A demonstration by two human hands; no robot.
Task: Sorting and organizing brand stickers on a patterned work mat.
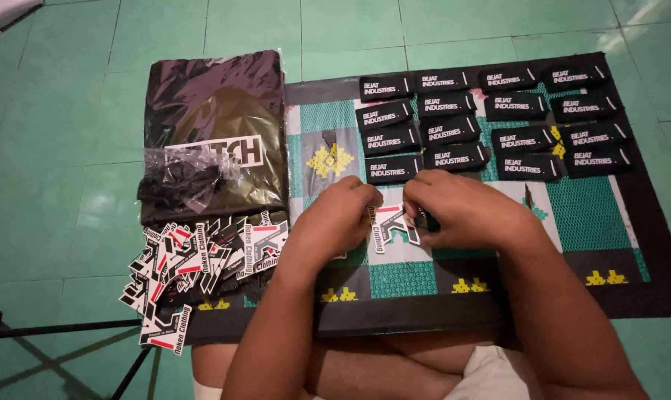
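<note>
The white, black and red printed card tag (394, 224) lay between both hands on the patterned green-and-black mat (609, 222), long axis running away from the person; left hand (337, 215) and right hand (454, 210) pinched its opposite edges, equally near; rows of black woven labels (454, 130) lay beyond.

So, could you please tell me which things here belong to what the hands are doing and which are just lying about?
In hand:
- left hand and right hand, both holding one white card tag
- heap of card tags
- rows of black labels
- patterned mat

Lying about:
- bagged dark garment
- clear bag of black bits
- black stand legs
</note>
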